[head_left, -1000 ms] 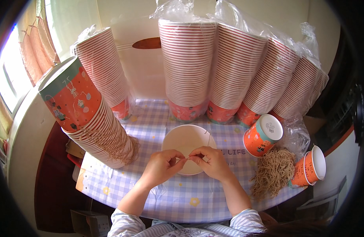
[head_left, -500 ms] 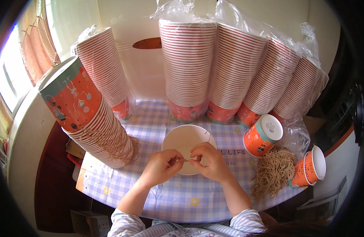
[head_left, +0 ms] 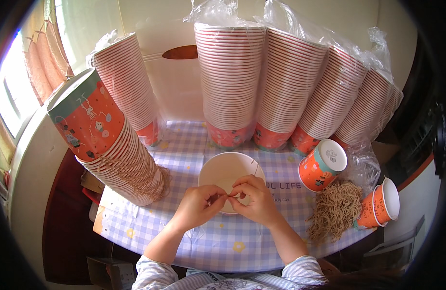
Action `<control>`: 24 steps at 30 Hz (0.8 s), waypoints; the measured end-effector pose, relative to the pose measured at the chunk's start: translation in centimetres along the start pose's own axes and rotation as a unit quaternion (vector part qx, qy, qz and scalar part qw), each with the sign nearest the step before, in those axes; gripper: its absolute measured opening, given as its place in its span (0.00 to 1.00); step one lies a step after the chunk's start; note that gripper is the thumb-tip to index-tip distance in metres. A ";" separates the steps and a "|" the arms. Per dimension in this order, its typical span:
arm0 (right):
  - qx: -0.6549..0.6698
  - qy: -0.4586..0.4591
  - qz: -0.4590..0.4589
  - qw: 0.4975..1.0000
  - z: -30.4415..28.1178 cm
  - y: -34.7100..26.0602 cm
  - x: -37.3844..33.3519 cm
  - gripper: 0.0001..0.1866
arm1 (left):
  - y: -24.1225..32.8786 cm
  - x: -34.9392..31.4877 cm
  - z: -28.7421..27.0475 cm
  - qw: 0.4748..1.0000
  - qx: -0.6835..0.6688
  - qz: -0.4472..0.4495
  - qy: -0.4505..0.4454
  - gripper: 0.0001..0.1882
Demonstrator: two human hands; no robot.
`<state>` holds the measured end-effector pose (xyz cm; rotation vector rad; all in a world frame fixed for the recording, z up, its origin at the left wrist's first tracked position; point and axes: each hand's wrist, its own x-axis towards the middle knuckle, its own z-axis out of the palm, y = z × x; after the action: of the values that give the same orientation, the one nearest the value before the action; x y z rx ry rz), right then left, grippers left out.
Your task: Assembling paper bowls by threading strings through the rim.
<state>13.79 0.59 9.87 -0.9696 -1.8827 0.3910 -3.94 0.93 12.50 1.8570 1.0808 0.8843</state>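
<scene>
A white-lined paper bucket (head_left: 218, 166) stands mouth up at the middle of the table. A short piece of tan string (head_left: 255, 168) shows at its far right rim. Over the near rim my left hand (head_left: 198, 205) and my right hand (head_left: 253, 199) meet, thumbs and fingertips pinched together. Between them is a thin tan string, mostly hidden by the fingers. To the right lies a tangled heap of tan strings (head_left: 335, 210).
Tall stacks of paper buckets (head_left: 230, 77) in clear plastic line the back. At left leans a stack with string handles (head_left: 124, 166). An upturned orange bucket (head_left: 315, 170) and a tipped pair of cups (head_left: 376, 208) flank the string heap. A checked cloth (head_left: 169, 241) covers the table.
My right hand has shifted slightly, its fingertips now closer against those of my left hand. The bucket and everything around it stay in place.
</scene>
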 end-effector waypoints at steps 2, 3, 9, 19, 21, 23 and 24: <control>-0.007 0.003 -0.003 1.000 0.0 -0.1 0.0 0.08 | 0.2 -0.1 0.0 1.000 0.000 0.004 0.003 0.06; -0.016 0.002 -0.005 1.000 0.0 -0.2 0.0 0.08 | 0.2 -0.1 0.0 1.000 0.000 0.008 0.006 0.06; -0.032 0.008 -0.004 0.999 0.0 -0.2 0.1 0.08 | -0.1 0.0 0.0 1.000 -0.009 0.014 0.004 0.05; -0.012 0.002 -0.002 1.000 -0.1 -0.2 0.1 0.08 | -0.8 0.3 -0.1 0.996 -0.065 -0.017 -0.057 0.06; -0.012 0.011 -0.018 1.000 0.0 -0.1 0.1 0.08 | -1.2 0.3 0.4 0.995 -0.087 -0.015 -0.040 0.05; -0.013 0.019 -0.034 0.999 0.0 -0.1 0.1 0.08 | -1.0 0.4 0.5 0.996 -0.080 -0.012 -0.038 0.05; -0.011 0.018 -0.035 0.999 0.0 0.0 0.1 0.08 | -0.9 0.4 0.4 0.997 -0.073 -0.010 -0.034 0.05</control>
<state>13.72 0.65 9.93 -0.9172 -1.8866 0.3100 -3.75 1.45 11.54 1.7407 0.9653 0.8586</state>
